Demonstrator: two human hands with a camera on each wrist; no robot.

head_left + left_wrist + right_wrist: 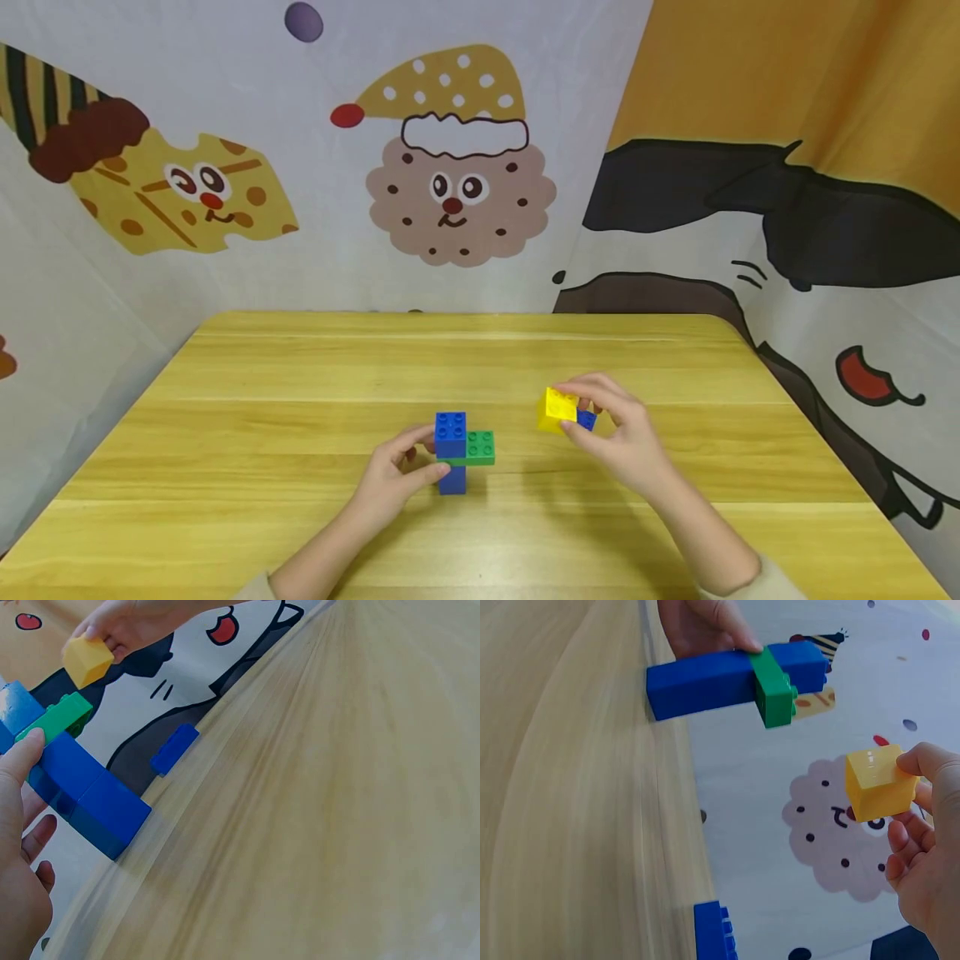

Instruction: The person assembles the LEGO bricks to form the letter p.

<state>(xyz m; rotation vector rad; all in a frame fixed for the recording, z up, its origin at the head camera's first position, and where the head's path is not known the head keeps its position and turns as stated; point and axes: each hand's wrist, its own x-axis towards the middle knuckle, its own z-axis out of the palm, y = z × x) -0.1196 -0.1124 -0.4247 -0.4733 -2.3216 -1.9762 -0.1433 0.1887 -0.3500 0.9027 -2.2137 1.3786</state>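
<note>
A stack of blue bricks (452,480) stands upright on the table, with a green brick (481,448) set between them and jutting out to the right. My left hand (390,477) grips the stack from its left side, thumb at the green brick's level. Raised above the table, a yellow brick (557,409) is pinched between the thumb and fingers of my right hand (628,437). In the right wrist view the yellow brick (877,784) is apart from the green brick (774,690).
Another blue brick (587,420) lies on the table (300,367), partly hidden behind my right hand and the yellow brick; the left wrist view shows this blue brick (175,749) whole. A printed cloth (300,275) hangs behind the table.
</note>
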